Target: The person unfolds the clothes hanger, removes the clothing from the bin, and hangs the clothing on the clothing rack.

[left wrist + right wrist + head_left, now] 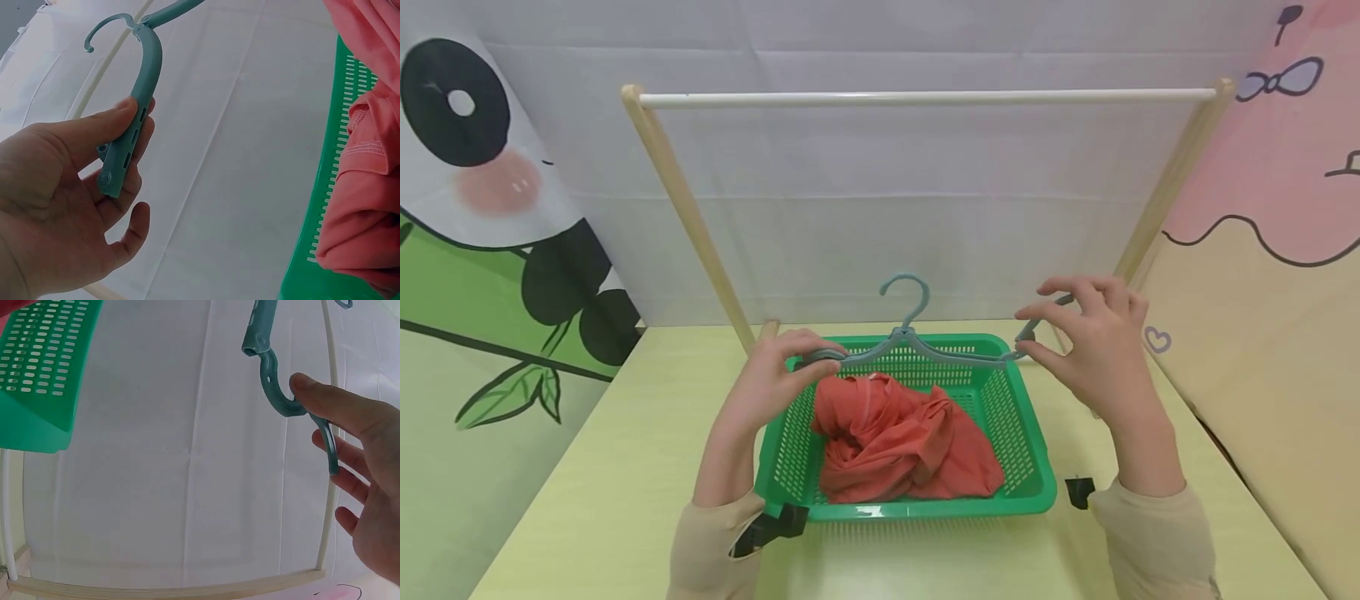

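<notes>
A teal plastic clothes hanger is held level above the basket, its hook upright. My left hand pinches the hanger's left arm between thumb and fingers; the left wrist view shows this slotted arm ending just below the thumb. At the other side, my right hand holds a thin curved end piece that sticks out from the right arm. The thumb lies on one side of it and the fingers behind. Beneath the hanger, a crumpled red garment lies in a green plastic basket.
A rack with a white rod and wooden side posts stands behind the basket. The basket rests on a pale yellow-green table. A white cloth backdrop hangs at the back, with printed panels on both sides.
</notes>
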`<state>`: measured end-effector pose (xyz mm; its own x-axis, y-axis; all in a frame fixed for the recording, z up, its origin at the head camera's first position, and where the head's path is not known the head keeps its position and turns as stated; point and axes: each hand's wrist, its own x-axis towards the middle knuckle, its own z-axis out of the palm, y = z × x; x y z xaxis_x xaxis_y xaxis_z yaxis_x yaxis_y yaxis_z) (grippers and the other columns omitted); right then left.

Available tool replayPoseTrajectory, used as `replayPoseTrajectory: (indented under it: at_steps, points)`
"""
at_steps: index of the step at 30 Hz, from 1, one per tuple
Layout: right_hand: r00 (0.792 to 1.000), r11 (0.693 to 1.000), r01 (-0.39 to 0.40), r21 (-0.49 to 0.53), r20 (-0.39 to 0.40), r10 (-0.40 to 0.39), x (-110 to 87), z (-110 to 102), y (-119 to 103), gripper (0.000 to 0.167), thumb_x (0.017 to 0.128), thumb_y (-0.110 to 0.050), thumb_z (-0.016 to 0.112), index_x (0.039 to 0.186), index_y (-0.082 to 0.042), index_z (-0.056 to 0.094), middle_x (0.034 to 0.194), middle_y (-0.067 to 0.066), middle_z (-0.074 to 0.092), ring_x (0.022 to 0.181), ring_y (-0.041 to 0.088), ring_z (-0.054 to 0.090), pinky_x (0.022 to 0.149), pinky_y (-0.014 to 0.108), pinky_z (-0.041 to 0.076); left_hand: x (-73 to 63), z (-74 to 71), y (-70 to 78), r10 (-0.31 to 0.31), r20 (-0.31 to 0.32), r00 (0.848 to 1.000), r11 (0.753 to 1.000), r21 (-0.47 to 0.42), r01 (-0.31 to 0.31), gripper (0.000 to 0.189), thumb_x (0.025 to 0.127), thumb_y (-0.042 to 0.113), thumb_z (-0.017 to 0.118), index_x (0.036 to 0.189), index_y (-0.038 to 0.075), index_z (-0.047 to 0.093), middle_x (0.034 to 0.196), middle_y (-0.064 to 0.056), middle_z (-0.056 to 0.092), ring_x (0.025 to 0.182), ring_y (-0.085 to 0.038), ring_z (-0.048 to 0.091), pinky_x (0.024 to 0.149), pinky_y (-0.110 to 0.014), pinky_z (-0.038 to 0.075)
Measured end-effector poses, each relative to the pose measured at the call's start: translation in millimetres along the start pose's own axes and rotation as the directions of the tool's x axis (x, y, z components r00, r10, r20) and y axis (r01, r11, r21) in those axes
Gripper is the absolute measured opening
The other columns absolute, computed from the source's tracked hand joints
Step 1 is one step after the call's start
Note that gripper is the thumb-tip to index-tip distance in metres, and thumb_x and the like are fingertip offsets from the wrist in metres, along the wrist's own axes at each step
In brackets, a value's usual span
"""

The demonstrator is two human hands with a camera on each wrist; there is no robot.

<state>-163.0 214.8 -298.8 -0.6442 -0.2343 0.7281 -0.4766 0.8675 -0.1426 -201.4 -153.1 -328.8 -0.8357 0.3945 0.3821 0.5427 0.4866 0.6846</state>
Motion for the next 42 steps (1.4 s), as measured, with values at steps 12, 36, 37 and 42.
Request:
replayPoseTrajectory:
  at_steps: [12, 36, 37, 42]
  points:
    - [0.991, 0.995, 0.017, -0.094, -0.130, -0.029, -3.9, 8, 7, 0.019, 0.075, -0.020, 0.084, 0.089, -0.016, 0.073, 0.100, 0.011, 0.065, 0.106, 0.039, 0.046, 0.083, 0.059, 0.023, -2.0, -5.7, 6.5, -0.032, -0.005, 0.999, 0.999, -0.021, 0.031, 0.012, 0.087, 0.013, 0.074, 0.099, 0.015, 0.078, 0.089, -0.001, 0.069, 0.087, -0.019, 0.039, 0.075, -0.032, 0.035]
    - [0.945, 0.970, -0.231, -0.070, -0.254, 0.207, -16.1, 15, 10, 0.032, 0.072, -0.038, 0.084, 0.086, -0.011, 0.078, 0.071, 0.010, 0.072, 0.063, 0.028, 0.054, 0.063, 0.040, 0.026, 0.4, -6.7, 4.4, -0.100, -0.074, 0.992, 0.985, -0.145, 0.089, 0.016, 0.089, 0.016, 0.073, 0.104, 0.013, 0.076, 0.102, -0.006, 0.072, 0.095, -0.019, 0.051, 0.088, -0.038, 0.042]
    - [0.951, 0.972, -0.227, -0.058, -0.229, 0.209, -16.5, 13, 11, 0.030, 0.072, -0.037, 0.085, 0.086, -0.011, 0.078, 0.072, 0.009, 0.072, 0.064, 0.027, 0.054, 0.065, 0.040, 0.026, 0.3, -7.3, 4.0, -0.101, -0.071, 0.992, 0.986, -0.144, 0.090, 0.016, 0.089, 0.016, 0.073, 0.104, 0.013, 0.076, 0.102, -0.006, 0.072, 0.096, -0.019, 0.051, 0.088, -0.039, 0.042]
    - [0.975, 0.978, -0.207, 0.040, -0.075, 0.209, -15.5, 6, 12, 0.028, 0.071, -0.026, 0.088, 0.094, -0.015, 0.077, 0.084, 0.007, 0.075, 0.079, 0.026, 0.057, 0.075, 0.042, 0.026, 0.6, -8.2, 2.4, -0.097, -0.053, 0.994, 0.986, -0.138, 0.088, 0.015, 0.089, 0.016, 0.073, 0.103, 0.013, 0.077, 0.103, -0.006, 0.072, 0.096, -0.018, 0.051, 0.087, -0.037, 0.042]
